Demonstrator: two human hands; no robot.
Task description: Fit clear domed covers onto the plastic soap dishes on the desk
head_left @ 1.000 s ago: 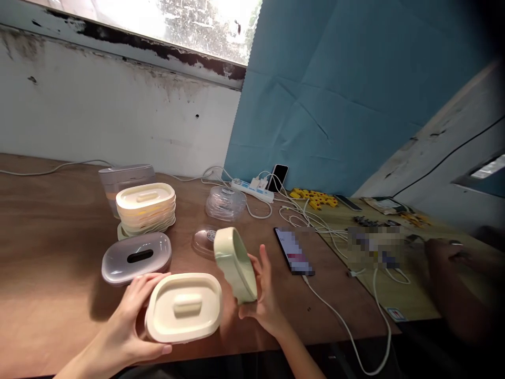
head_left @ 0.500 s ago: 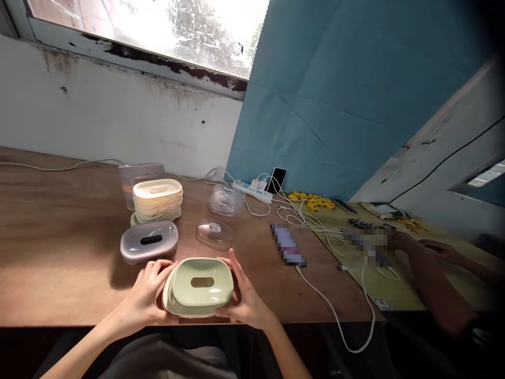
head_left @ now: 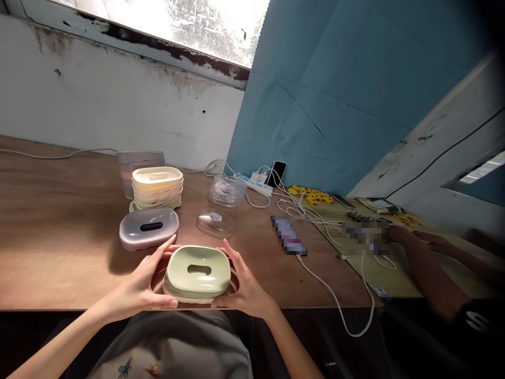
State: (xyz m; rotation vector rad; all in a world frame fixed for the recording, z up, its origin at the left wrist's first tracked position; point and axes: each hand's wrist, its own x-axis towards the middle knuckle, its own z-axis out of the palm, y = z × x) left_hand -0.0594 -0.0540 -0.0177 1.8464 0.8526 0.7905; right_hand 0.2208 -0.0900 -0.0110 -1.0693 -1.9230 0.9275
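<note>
Wooden bench [head_left: 59,237] spans left and centre of frame; blue backdrop sheet [head_left: 335,95] fills upper right, window along the top left.

A co-worker's arm [head_left: 430,273] is seen at right edge, over a second yellowish surface with cables and small yellow parts [head_left: 311,196].

Left of centre: stack of cream lids [head_left: 158,187] in front of a grey translucent container [head_left: 138,160]. Just below it, a grey lid with slot [head_left: 149,228] lies flat on the bench. Two clear plastic covers are seen centre: the deeper one [head_left: 228,190] further back, the shallower one [head_left: 215,222] nearer. Power strip [head_left: 252,184] with a phone [head_left: 277,173] leaned behind it; a second phone [head_left: 289,235] lies flat, cable attached.

Lower centre: green oval box [head_left: 197,272] with a slotted top, set on a cream base, right at the near edge of the bench. It is clasped from both sides: left hand [head_left: 148,281] wrapped on the left end, thumb under the rim at front; right hand [head_left: 243,284] cupped on the right end, fingers spread along the far side.

Handling, judged: thin moulded plastic, light, stiff, smooth and likely a bit slippery; not fragile but shell may flex under squeeze. Best gripped at the short ends low at the seam, so both halves are held together.
</note>
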